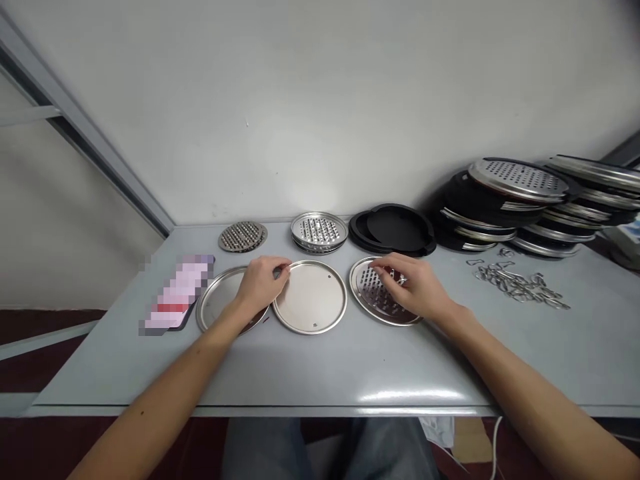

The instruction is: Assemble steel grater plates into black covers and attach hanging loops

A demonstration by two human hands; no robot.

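Observation:
My left hand [263,285] is closed in a pinch, its fingertips by the upper left rim of a shiny round metal plate [311,297]. Whether they grip that rim or something small is hidden. Beneath the same hand lies another round metal plate [220,293], partly covered. My right hand [413,283] hovers over or rests on a round grater plate [373,293], thumb and index finger together above its raised holes. What the pinch holds, if anything, is too small to make out.
Behind stand small grater discs [243,235], stacked grater plates [319,230] and black round trays [397,229]. Tall stacks of black and metal rounds [517,180] fill the back right. Wire clips [520,283] lie in front of them. A blurred phone [175,293] is at left.

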